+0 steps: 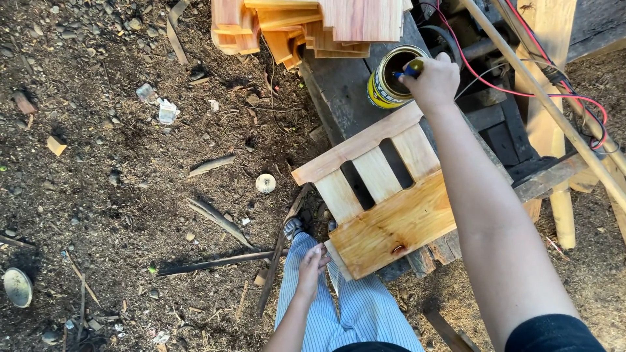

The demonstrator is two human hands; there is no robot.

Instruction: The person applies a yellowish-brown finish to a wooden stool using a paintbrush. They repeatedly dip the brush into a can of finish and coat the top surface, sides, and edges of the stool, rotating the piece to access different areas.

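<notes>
Right hand [433, 81] fist-gripping blue-handled brush [412, 67] directly over open yellow tin can [391, 77], left hand's fingers [314, 264] pinching slatted pale wooden panel [385, 189] corner.

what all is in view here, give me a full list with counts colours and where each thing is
slatted wooden panel: one, pale wood with a glossy amber end, lying on the bench at centre
tin can: one, yellow and black, open, on the bench beyond the panel
brush handle: one, blue and yellow, over the can
stacked wooden pieces: several, light orange, top centre
red cable: one, upper right
round disc: one, whitish, on the dirt
dark bench: one, grey-black, right of centre
striped trousers: one pair, blue and white, bottom
left hand: at the panel's near corner
right hand: gripping the brush handle
</notes>
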